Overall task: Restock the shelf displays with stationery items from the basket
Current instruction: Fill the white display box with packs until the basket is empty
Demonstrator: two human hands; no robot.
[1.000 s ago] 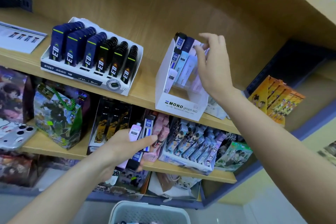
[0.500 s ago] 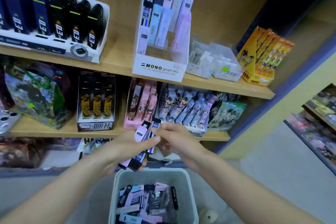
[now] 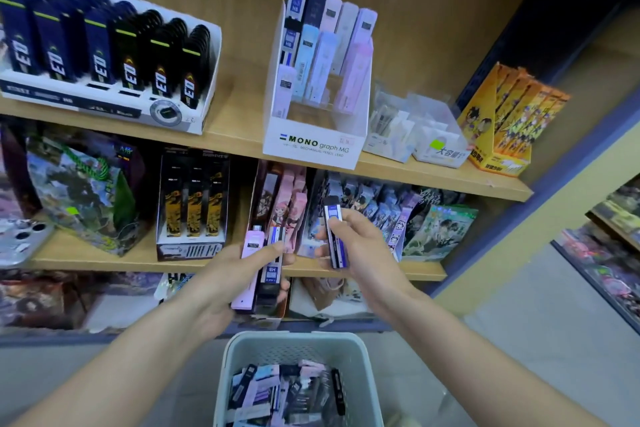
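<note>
Head view: up and well to the left of the left hand [image 3: 221,274], a white tray [image 3: 114,111] of dark lead cases sits on the upper shelf [image 3: 235,135], its left end cut off by the frame edge. The left hand curls round a small stack of lead cases [image 3: 268,274]. A pink one and a dark one show, and the thumb and fingers hide whether more lie behind them.

Below and between the two hands stands the pale basket [image 3: 294,340], its bottom cut off. It holds a jumble of more cases, too blurred to sort.

Straight above the gap between the hands, the MONO display box [image 3: 311,146] stands on the upper shelf with upright pastel and dark cases in its rows.

The right hand [image 3: 363,250] pinches a single dark case [image 3: 333,218] between thumb and fingertips, roughly upright and just apart from the left hand's stack. Up and right of the right hand, clear tubs [image 3: 415,135] hold small white packs that are hard to read, and an orange box [image 3: 502,135] stands beside them.
</note>
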